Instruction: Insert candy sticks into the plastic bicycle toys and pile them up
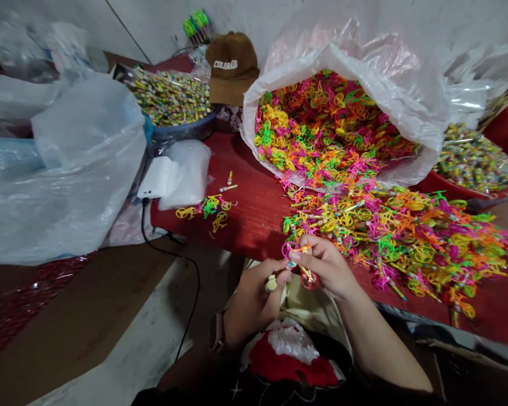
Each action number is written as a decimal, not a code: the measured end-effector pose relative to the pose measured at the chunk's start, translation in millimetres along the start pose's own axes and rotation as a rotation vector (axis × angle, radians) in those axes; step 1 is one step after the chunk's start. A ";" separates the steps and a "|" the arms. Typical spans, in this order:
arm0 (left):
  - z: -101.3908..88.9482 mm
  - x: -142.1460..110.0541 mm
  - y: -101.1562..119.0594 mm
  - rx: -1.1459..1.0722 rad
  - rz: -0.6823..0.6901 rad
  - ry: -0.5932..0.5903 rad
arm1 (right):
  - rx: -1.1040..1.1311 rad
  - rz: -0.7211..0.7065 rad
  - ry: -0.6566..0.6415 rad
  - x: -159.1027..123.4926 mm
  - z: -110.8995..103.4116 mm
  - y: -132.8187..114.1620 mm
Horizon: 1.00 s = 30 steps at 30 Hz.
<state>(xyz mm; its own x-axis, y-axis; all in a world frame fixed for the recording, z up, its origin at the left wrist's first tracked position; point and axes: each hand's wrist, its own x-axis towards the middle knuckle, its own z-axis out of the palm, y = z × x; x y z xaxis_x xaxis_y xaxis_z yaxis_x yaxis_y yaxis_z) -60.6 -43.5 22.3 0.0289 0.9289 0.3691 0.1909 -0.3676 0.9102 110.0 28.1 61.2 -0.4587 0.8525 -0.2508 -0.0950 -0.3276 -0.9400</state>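
Note:
My left hand [254, 296] is closed around a small tube [271, 283], whose pale end shows between thumb and fingers. My right hand [330, 268] pinches a small plastic toy bicycle [308, 277] with round wheels, in red, yellow and magenta. Both hands meet just above my lap at the table's near edge, fingertips almost touching. The exact join between tube and toy is hidden by the fingers. Right of my hands spreads a pile of neon plastic toys with thin tubes [389, 231].
A large white sack [254, 107] of similar neon toys lies open on the red table [249, 208]. Tubs of small tubes [169, 98] stand at the back left and far right. A brown cap [232, 65], a white power bank [156, 179] with a cable and plastic bags [80, 135] are leftward.

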 end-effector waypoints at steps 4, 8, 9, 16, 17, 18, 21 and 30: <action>-1.9 0.9 -1.5 0.070 0.024 -0.077 | -0.112 -0.059 0.119 -0.2 5.6 1.6; 3.6 -1.0 2.0 0.028 -0.003 -0.193 | -0.281 -0.201 0.206 -0.9 5.6 -2.6; 5.0 -1.9 3.2 -0.009 -0.052 -0.166 | -0.284 -0.207 0.197 -1.3 4.1 -4.4; 6.4 -2.8 6.4 -0.136 -0.223 0.087 | -0.293 -0.234 0.093 -7.4 4.0 -7.2; 6.7 -2.2 6.9 -0.148 -0.225 0.093 | -0.297 -0.240 0.096 -8.1 6.6 -5.1; 7.2 -1.6 7.4 -0.160 -0.232 0.103 | -0.297 -0.242 0.106 -8.6 9.2 -2.7; 8.4 -0.1 8.8 -0.195 -0.259 0.132 | -0.285 -0.232 0.136 -8.7 14.3 4.1; 4.7 -1.1 8.4 -0.179 -0.180 0.100 | -0.316 -0.267 0.168 -12.4 13.7 -1.7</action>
<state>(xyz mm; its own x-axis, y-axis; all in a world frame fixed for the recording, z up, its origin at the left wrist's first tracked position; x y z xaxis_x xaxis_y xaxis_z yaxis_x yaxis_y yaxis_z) -54.3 -47.5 28.6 -0.0889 0.9743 0.2068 0.0071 -0.2070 0.9783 103.7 12.5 69.1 -0.3027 0.9531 0.0008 0.0958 0.0312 -0.9949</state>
